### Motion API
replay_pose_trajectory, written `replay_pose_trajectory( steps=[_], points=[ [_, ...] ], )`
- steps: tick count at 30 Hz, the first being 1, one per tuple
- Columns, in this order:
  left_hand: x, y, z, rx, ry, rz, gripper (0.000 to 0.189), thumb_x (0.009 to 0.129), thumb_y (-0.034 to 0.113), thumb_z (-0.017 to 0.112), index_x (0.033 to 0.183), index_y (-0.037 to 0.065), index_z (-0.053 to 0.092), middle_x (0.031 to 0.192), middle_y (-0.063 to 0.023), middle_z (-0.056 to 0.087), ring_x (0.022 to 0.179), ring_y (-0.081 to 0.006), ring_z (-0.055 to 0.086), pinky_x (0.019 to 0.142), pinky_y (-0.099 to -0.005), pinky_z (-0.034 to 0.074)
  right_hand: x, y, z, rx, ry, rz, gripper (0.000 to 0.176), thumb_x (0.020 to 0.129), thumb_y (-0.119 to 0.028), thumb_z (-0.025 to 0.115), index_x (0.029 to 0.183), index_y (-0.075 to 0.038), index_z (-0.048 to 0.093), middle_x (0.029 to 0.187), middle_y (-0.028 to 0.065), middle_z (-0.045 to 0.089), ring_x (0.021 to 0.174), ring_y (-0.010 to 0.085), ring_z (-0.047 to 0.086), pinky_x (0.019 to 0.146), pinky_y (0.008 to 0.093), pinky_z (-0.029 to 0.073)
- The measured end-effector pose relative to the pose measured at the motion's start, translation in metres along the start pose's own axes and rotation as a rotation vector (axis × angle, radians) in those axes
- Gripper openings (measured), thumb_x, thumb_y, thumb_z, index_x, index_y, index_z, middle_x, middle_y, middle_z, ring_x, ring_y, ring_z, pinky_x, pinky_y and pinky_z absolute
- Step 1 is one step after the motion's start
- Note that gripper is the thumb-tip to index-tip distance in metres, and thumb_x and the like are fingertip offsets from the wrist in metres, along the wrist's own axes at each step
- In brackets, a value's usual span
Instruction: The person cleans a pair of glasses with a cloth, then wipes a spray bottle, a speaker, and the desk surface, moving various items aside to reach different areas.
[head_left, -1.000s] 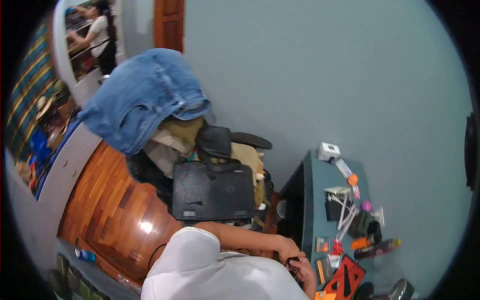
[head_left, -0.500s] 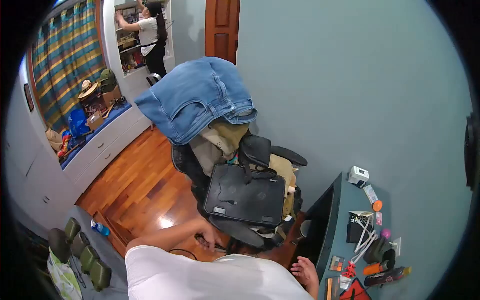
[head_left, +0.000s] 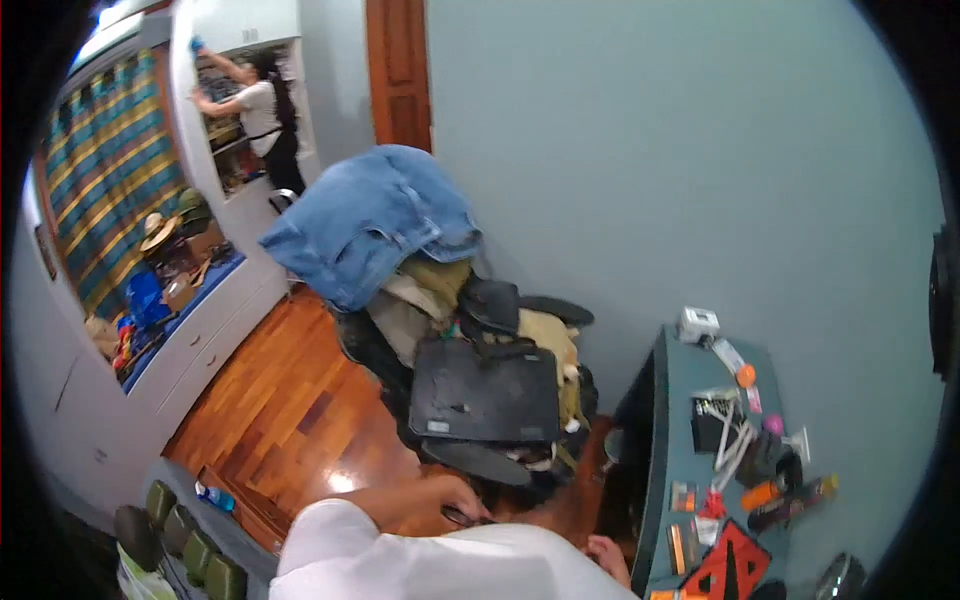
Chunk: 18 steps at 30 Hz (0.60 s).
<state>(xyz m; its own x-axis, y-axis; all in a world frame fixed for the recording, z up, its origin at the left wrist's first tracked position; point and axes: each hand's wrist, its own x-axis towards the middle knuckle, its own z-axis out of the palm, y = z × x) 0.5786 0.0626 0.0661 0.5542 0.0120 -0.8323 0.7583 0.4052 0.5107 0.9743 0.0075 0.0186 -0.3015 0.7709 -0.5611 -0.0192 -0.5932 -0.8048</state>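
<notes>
My left hand (head_left: 462, 498) is low in front of my white shirt, its fingers closed around a thin black cable (head_left: 456, 516); most of the cable is hidden by the hand and shirt. My right hand (head_left: 606, 552) is at the right of my body, close to the desk's near side. Its fingers look loosely apart with nothing seen in them, though part of the hand is hidden by the shirt. Ahead of both hands, a black laptop (head_left: 486, 392) lies closed on an office chair (head_left: 478, 462) heaped with clothes, under blue jeans (head_left: 370, 225).
A green-topped desk (head_left: 680, 370) at right bears a white box (head_left: 698, 324), a bottle (head_left: 790, 505) and a red triangular item (head_left: 728, 565). Green rolled items (head_left: 198, 555) and a blue spray bottle (head_left: 216, 497) are at lower left. Another person (head_left: 262, 115) reaches into a shelf.
My view has tilted and turned slightly right. My left hand has come closer to my body, and my right hand has drawn back, partly behind my shirt. The other person's raised arms have shifted.
</notes>
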Motion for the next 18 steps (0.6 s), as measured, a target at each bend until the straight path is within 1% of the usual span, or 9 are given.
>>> replay_pose_trajectory(
  steps=[1,2,3,4,5,6,9,16,18],
  points=[
    [-0.023,-0.011,0.005,-0.012,0.006,-0.078,0.056,0.077,0.013,0.053,0.133,0.014,0.044,0.052,0.0024,0.039,0.049,-0.0075,0.040,0.048,-0.0222,0.034,-0.014,-0.001,0.011,0.263,0.151,0.020,0.021,0.087,-0.014,0.057,0.106,-0.004,0.056,0.081,0.0067,0.059,0.066,0.0168,0.059,0.053,0.0291,0.049],
    [-0.043,-0.034,0.005,-0.046,-0.122,0.091,0.062,0.078,0.012,0.053,0.139,0.012,0.038,0.053,0.0033,0.040,0.049,-0.0071,0.039,0.046,-0.0235,0.032,0.007,0.033,-0.008,0.069,0.137,-0.181,0.021,0.086,-0.015,0.058,0.105,-0.006,0.056,0.081,0.0048,0.059,0.066,0.0142,0.058,0.052,0.0283,0.048],
    [-0.024,-0.074,-0.006,-0.026,-0.246,-0.077,0.075,0.076,0.009,0.055,0.145,0.013,0.025,0.053,0.0036,0.042,0.047,-0.0058,0.039,0.045,-0.0221,0.032,-0.006,0.020,-0.008,0.018,0.121,-0.059,0.023,0.087,-0.016,0.058,0.107,-0.007,0.056,0.081,0.0034,0.059,0.068,0.0136,0.057,0.055,0.0277,0.049],
    [-0.059,-0.043,0.024,-0.079,-0.189,-0.115,0.072,0.077,0.008,0.055,0.143,0.013,0.029,0.054,0.0032,0.044,0.047,-0.0052,0.039,0.045,-0.0213,0.033,-0.010,0.022,-0.013,-0.042,-0.043,-0.321,0.026,0.087,-0.019,0.058,0.111,-0.008,0.054,0.080,0.0030,0.059,0.067,0.0128,0.056,0.056,0.0275,0.049],
    [-0.098,-0.005,0.051,-0.127,-0.131,-0.159,0.068,0.077,0.007,0.055,0.141,0.013,0.032,0.055,0.0029,0.045,0.047,-0.0046,0.040,0.045,-0.0205,0.033,-0.012,0.030,-0.010,0.173,0.180,-0.096,0.026,0.088,-0.021,0.057,0.110,-0.006,0.054,0.077,0.0039,0.059,0.065,0.0132,0.056,0.053,0.0280,0.047],
    [-0.078,-0.030,0.040,-0.130,-0.192,-0.164,0.063,0.078,0.007,0.057,0.137,0.011,0.036,0.061,0.0018,0.050,0.049,-0.0030,0.043,0.044,-0.0197,0.034,-0.007,0.043,-0.027,0.147,0.035,-0.125,0.024,0.089,-0.019,0.055,0.109,-0.007,0.053,0.075,0.0041,0.058,0.062,0.0132,0.055,0.049,0.0280,0.045],
    [-0.045,-0.045,0.039,-0.258,-0.007,-0.013,0.048,0.078,0.009,0.059,0.125,0.009,0.049,0.067,-0.0003,0.056,0.051,-0.0043,0.048,0.046,-0.0203,0.039,-0.032,0.019,-0.015,0.241,0.212,0.028,0.026,0.091,-0.017,0.053,0.114,-0.006,0.049,0.078,0.0044,0.057,0.059,0.0130,0.053,0.045,0.0254,0.042],
    [-0.022,0.014,0.046,-0.289,0.175,-0.014,0.045,0.078,0.009,0.060,0.122,0.009,0.051,0.068,-0.0007,0.057,0.051,-0.0050,0.049,0.046,-0.0204,0.040,-0.037,0.056,-0.037,0.228,0.215,-0.076,0.033,0.089,-0.018,0.055,0.117,-0.005,0.049,0.086,0.0066,0.057,0.066,0.0127,0.057,0.049,0.0231,0.046],
    [-0.019,0.033,0.052,-0.291,0.208,-0.017,0.044,0.078,0.009,0.060,0.121,0.009,0.052,0.068,-0.0008,0.057,0.051,-0.0052,0.050,0.046,-0.0205,0.040,-0.047,0.047,-0.036,0.220,0.224,0.016,0.035,0.088,-0.020,0.055,0.119,-0.006,0.048,0.087,0.0059,0.057,0.068,0.0126,0.057,0.052,0.0232,0.046]
  ],
)
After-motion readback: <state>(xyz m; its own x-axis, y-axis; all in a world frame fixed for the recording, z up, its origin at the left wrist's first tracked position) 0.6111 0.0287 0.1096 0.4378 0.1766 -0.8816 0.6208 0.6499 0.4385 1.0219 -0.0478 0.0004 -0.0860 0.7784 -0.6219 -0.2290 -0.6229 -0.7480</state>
